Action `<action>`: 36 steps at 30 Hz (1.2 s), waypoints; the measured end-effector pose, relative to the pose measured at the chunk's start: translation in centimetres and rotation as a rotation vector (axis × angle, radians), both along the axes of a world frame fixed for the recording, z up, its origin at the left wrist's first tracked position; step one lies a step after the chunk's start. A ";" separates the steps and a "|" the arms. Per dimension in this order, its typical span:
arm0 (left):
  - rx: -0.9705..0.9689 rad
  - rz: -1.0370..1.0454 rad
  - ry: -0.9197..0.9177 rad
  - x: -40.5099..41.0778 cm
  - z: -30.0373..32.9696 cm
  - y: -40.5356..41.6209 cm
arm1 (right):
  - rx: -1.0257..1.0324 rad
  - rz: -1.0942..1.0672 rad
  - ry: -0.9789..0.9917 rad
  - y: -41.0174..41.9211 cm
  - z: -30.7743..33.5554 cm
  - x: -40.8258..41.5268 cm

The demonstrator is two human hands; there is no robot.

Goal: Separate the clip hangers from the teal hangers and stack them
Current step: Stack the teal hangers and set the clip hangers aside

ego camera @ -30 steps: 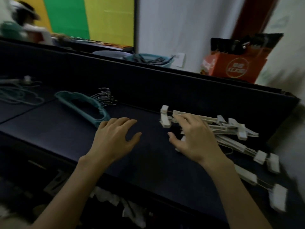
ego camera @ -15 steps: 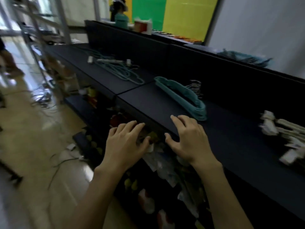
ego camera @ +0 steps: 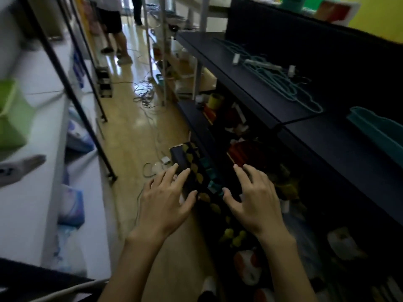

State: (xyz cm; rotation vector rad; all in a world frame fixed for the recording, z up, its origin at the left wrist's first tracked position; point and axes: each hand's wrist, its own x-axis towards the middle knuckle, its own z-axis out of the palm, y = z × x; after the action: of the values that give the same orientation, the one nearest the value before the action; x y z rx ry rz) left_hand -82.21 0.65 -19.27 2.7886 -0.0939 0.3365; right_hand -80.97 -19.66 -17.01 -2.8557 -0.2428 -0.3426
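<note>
- Teal plastic hangers [ego camera: 377, 132] lie stacked on the dark tabletop [ego camera: 327, 144], far to the right of both hands and well apart from them.
- Left hand [ego camera: 165, 201] hovers palm down above the tan floor [ego camera: 130, 131], fingers spread wide, holding nothing.
- Right hand [ego camera: 254, 200] hovers palm down in front of the cluttered lower shelf [ego camera: 196, 118], fingers splayed loosely, empty.
- Neither hand touches anything; a gap separates the thumbs.

Two hands [ego camera: 168, 199], one hanger stack [ego camera: 379, 131]
</note>
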 end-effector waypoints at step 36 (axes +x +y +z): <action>0.011 -0.289 -0.149 54.8 5.5 15.2 | -0.101 -0.183 -0.136 16.1 5.8 48.1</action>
State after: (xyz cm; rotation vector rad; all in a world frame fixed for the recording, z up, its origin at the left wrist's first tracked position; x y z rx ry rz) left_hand -27.40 15.90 -13.78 2.7054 -0.5286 0.4692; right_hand -32.85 -3.56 -11.18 -2.9649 -0.0236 -0.5768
